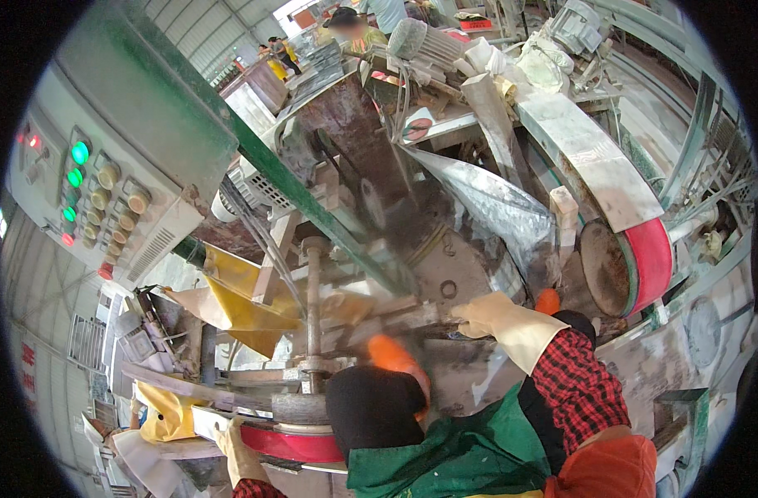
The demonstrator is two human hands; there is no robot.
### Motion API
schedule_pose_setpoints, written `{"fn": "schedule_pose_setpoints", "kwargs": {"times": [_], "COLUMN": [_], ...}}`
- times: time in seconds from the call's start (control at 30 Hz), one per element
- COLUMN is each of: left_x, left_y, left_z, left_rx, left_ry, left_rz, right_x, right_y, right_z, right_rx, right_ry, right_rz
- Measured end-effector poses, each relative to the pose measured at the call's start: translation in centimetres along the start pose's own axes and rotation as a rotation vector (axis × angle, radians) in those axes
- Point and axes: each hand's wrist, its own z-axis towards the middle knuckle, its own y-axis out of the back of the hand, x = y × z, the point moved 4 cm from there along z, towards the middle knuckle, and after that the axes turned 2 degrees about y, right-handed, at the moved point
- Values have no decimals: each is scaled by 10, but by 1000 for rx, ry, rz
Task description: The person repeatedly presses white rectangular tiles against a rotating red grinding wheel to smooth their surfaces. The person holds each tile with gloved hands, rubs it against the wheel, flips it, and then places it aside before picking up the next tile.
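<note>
My right hand (512, 325), in a cream glove, reaches forward at the middle, over the dusty machine floor. Its fingers are bent together at the left end; a small dark bit shows by the fingertips, but what it is cannot be made out. At the lower left, my left hand (236, 452), also gloved, is against a white block-like piece (206, 422) beside a red belt (292, 444). Its fingers are partly hidden, so its grip is unclear. Between my hands are my black-covered leg, a blurred orange shoe (396, 357) and my green apron (454, 448).
A control cabinet (171, 108) with lit buttons stands at the upper left. A green beam (312, 212) slants down toward the middle. On the right is a large wheel with a red belt (649, 261) under a white cover (591, 158). Other people (354, 33) are at the back.
</note>
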Motion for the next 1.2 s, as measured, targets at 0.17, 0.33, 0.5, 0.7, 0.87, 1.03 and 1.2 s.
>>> {"fn": "schedule_pose_setpoints", "kwargs": {"times": [0.17, 0.33, 0.5, 0.7, 0.87, 1.03, 1.2], "left_x": [-1, -63, -110, -101, -49, -30, -13], "left_y": [106, -14, -201, -368, -443, -458, -456], "left_z": [77, 16, -69, -143, -217, -206, -169], "left_rx": [-13, 265, 726, 1184, 1374, 1350, 1300], "left_ry": [222, 112, -113, -354, -878, -744, -8], "left_rz": [100, 307, 287, 642, 657, 460, 306], "right_x": [14, 11, 2, 20, 5, -23, -8], "right_y": [12, 13, -8, 37, 52, 51, 60], "right_z": [-1, -1, 42, 11, -7, -9, -12], "right_rx": [26, -35, -231, -273, -650, -845, -879], "right_ry": [-9, 8, 263, 408, 420, 199, 271], "right_rz": [8, 120, 752, 1874, 1952, 1637, 1526]}}
